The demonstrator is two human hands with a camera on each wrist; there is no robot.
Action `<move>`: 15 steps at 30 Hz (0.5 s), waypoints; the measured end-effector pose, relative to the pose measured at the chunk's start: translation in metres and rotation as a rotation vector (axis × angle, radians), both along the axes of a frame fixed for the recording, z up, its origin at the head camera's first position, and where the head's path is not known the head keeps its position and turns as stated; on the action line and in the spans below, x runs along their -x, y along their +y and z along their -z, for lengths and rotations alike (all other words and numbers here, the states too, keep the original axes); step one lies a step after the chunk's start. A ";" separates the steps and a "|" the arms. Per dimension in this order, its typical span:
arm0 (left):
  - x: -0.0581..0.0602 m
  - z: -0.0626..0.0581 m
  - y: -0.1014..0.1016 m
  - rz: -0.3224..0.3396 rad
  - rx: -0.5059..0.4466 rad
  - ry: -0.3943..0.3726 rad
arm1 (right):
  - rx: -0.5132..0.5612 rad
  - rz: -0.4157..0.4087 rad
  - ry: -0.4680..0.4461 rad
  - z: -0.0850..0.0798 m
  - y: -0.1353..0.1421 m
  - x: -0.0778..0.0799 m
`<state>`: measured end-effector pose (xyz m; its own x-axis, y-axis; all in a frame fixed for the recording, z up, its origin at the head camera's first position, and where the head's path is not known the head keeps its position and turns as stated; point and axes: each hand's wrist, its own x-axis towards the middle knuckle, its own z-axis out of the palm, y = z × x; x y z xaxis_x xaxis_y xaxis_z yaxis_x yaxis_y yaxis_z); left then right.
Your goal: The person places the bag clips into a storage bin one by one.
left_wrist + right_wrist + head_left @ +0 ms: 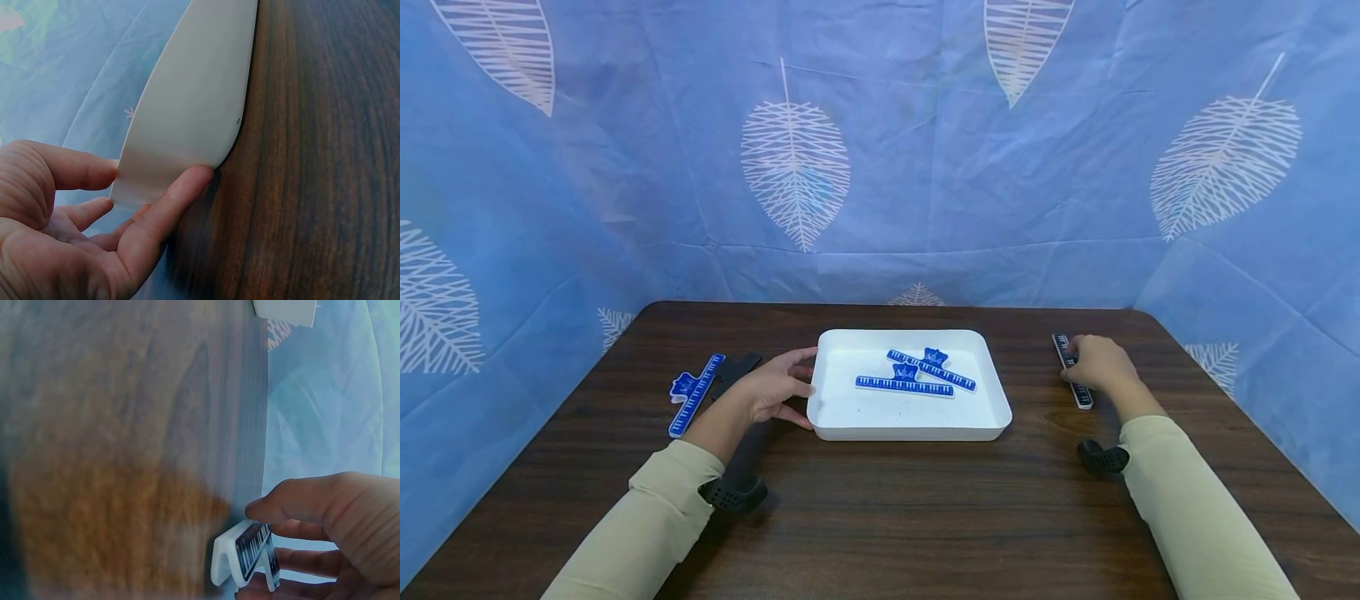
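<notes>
In the head view my left hand [771,386] touches the left end of a white tray [910,433], its fingers spread along the wall. The left wrist view shows the thumb [187,187] on the outer wall low down and a forefinger at the rim. Inside the tray lie two blue clips with a keyboard-like pattern, one flat in front [904,386] and one slanted behind [958,377]. On the right side of the table, my right hand [1103,364] pinches a black-and-white clip [250,550] between thumb and fingers.
Left of the tray, a blue clip [696,396] lies on the dark wooden table [925,517] beside a black clip [733,371], partly hidden by the left hand and forearm. A blue leaf-patterned cloth [880,208] hangs behind the table and at both sides.
</notes>
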<state>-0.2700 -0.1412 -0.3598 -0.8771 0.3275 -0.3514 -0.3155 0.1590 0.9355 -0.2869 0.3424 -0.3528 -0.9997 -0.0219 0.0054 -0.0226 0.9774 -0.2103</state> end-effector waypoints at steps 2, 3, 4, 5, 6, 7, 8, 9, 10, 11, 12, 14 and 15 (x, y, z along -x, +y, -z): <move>0.000 0.001 0.000 0.000 0.001 0.001 | 0.002 -0.005 0.008 -0.001 -0.001 0.000; 0.000 0.001 0.000 0.000 0.001 0.001 | 0.003 -0.009 0.013 -0.002 -0.002 -0.001; 0.001 0.001 0.000 0.000 0.000 0.001 | 0.003 -0.013 0.018 -0.002 -0.003 -0.001; 0.001 0.001 0.000 0.000 0.000 0.001 | 0.002 -0.015 0.021 -0.003 -0.003 -0.001; 0.001 0.001 -0.001 -0.001 -0.001 0.001 | 0.001 -0.017 0.024 -0.004 -0.004 -0.001; 0.000 0.001 -0.001 -0.001 -0.003 0.001 | -0.002 -0.019 0.026 -0.005 -0.005 -0.001; 0.000 0.001 -0.001 -0.002 -0.004 0.001 | -0.005 -0.020 0.027 -0.005 -0.006 -0.001; 0.000 0.001 0.000 -0.001 -0.005 0.001 | -0.008 -0.020 0.028 -0.006 -0.007 -0.001; 0.000 0.001 0.000 -0.001 -0.006 0.002 | -0.011 -0.020 0.027 -0.006 -0.008 -0.001; 0.000 0.001 0.000 -0.002 -0.006 0.002 | -0.012 -0.021 0.026 -0.007 -0.009 -0.002; 0.000 0.000 0.000 -0.002 -0.007 0.003 | -0.012 -0.022 0.025 -0.007 -0.010 -0.002; 0.000 0.000 0.000 -0.001 -0.007 0.004 | -0.014 -0.026 0.023 -0.008 -0.012 -0.003; 0.000 0.000 0.000 -0.001 -0.007 0.004 | -0.013 -0.029 0.021 -0.008 -0.012 -0.003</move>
<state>-0.2698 -0.1412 -0.3602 -0.8788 0.3291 -0.3457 -0.3120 0.1520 0.9378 -0.2839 0.3301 -0.3443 -0.9984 -0.0507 0.0262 -0.0549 0.9790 -0.1966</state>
